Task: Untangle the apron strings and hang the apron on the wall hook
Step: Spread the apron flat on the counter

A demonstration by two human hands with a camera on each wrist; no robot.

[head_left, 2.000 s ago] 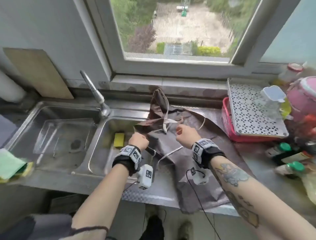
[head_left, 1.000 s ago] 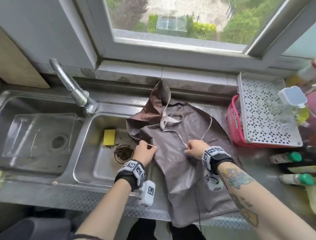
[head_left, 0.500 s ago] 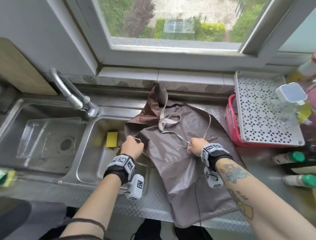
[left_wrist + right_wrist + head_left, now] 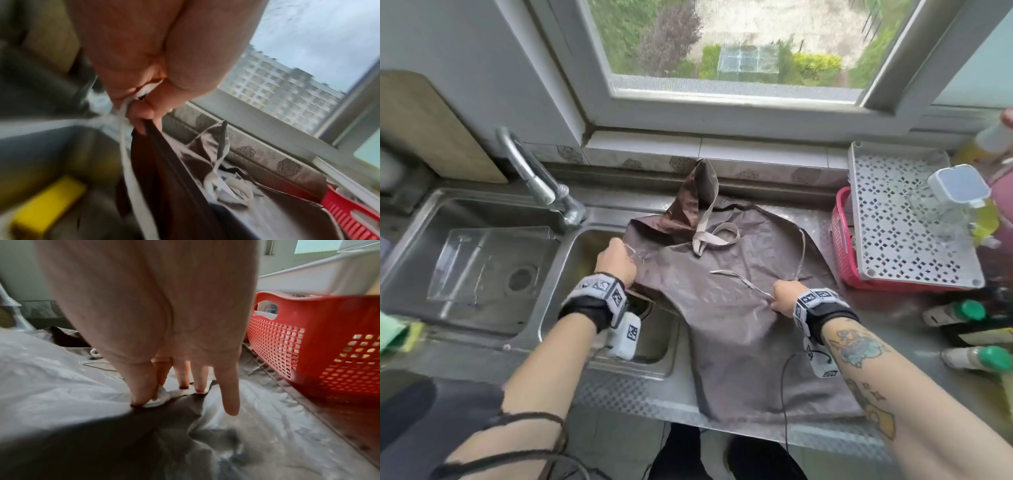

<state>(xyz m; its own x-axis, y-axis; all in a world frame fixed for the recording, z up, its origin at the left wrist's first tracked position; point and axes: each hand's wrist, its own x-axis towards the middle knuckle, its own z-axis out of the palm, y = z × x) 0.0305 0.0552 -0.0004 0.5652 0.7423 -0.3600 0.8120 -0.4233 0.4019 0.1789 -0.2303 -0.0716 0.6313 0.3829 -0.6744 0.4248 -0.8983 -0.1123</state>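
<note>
Two hands hold a brown apron (image 4: pixel 739 308) that lies spread on the steel counter (image 4: pixel 640 397) just right of the sink, its top corner propped against the tiled ledge under the window (image 4: pixel 722 44) and its lower edge reaching the counter's front lip. Pale strings (image 4: pixel 714 236) cross its upper part in a loose loop, and a thinner one trails down toward the right.

At the apron's left edge, over the right sink basin (image 4: pixel 585 260), the left hand (image 4: pixel 614 262) is curled tight: the left wrist view shows its fingers (image 4: pixel 144 120) clamped on a fold of the dark cloth together with a pale string that runs out below the fist. The forearm reaches forward and slightly inward, wrist level.

On the apron's right side the right hand (image 4: pixel 786 298) points downward onto the cloth. In the right wrist view its thumb and forefinger pinch a pale string end against the fabric, the middle fingers (image 4: pixel 183 378) touch the cloth beside it, and the little finger sticks out straight. That forearm comes in from the lower right, tattooed, with a black cable hanging from the wrist camera.

Just right of the apron stands a red basket (image 4: pixel 840 246) with a white perforated tray (image 4: pixel 900 219) on top. A yellow sponge (image 4: pixel 47 204) lies in the basin, and the tap (image 4: pixel 534 181) rises behind the sink.
</note>
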